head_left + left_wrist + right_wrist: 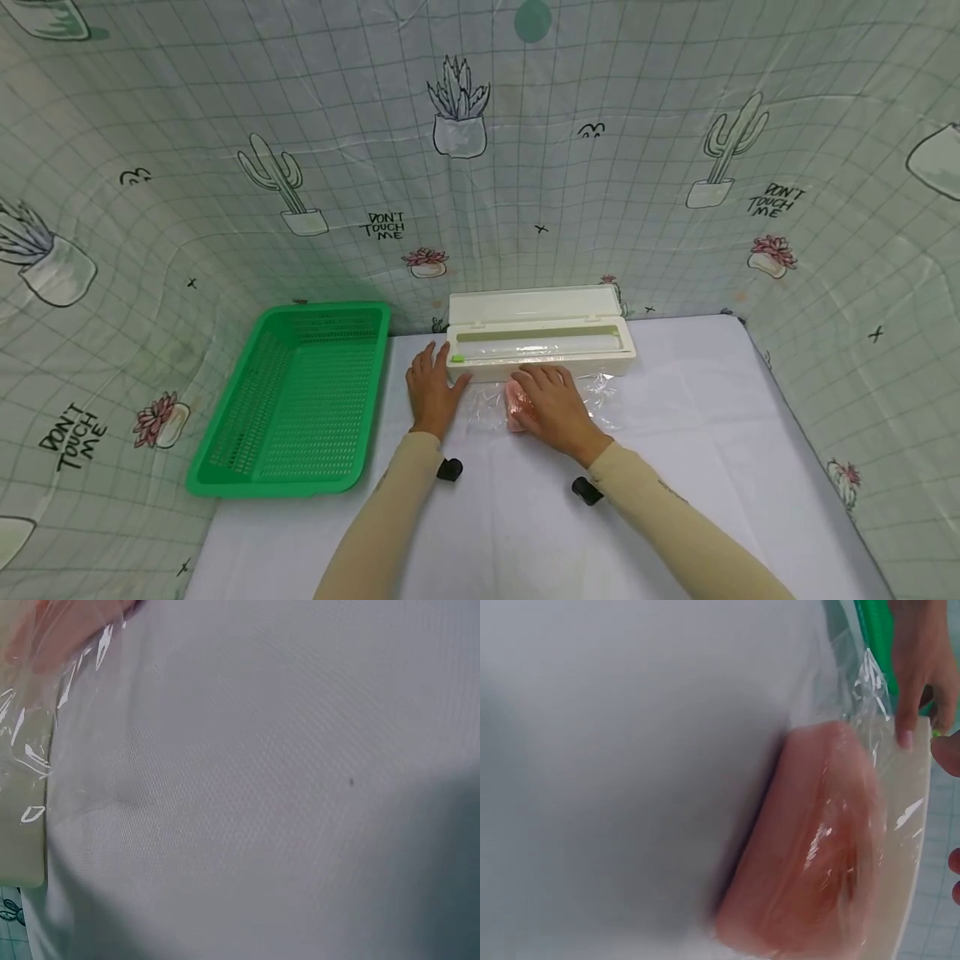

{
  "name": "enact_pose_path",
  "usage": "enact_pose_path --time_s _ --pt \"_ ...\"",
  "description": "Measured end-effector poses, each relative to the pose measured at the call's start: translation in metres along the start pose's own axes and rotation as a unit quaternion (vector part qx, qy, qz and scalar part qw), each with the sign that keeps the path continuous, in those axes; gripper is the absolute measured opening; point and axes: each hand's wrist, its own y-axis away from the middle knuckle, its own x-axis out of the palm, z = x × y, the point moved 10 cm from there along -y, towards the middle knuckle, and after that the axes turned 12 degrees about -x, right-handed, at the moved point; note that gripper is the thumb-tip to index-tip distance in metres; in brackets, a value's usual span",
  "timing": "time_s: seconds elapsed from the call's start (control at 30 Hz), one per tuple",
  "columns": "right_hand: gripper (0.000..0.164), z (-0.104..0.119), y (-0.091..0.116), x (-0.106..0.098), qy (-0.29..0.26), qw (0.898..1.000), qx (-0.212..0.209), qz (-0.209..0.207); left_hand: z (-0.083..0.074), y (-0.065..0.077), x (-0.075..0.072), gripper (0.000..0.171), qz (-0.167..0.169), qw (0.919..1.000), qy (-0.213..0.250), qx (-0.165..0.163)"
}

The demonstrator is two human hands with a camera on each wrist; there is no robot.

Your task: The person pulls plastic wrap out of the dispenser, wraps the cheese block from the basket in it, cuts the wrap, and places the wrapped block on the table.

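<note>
A white cling film dispenser (540,367) stands against the back wall with its lid (536,304) raised. Clear film (489,408) runs out over its front edge onto the table. Under the film lies a smooth pink block, like a piece of meat or fish (802,855). My left hand (435,396) grips the dispenser's left end, thumb at the front wall. Over the pink piece reaches my right hand (555,408), its fingers spread toward the dispenser's front edge and its palm partly covering the piece.
To the left sits a green perforated basket (288,483). A white cloth covers the table (517,533). Behind and on both sides hangs a patterned curtain (525,183). Small black devices (587,492) are worn at both wrists.
</note>
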Motion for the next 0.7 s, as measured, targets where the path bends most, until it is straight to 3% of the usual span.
enact_pose_path --time_s 0.27,0.7 --pt "0.056 0.01 -0.032 0.006 0.001 1.0 0.0 -0.002 0.005 0.0 -0.002 0.067 -0.026 0.9995 -0.012 0.014" --pt "0.037 0.011 -0.088 0.041 -0.002 0.998 0.023 0.051 0.0 0.002 -0.006 0.062 -0.048 0.9979 -0.041 0.017"
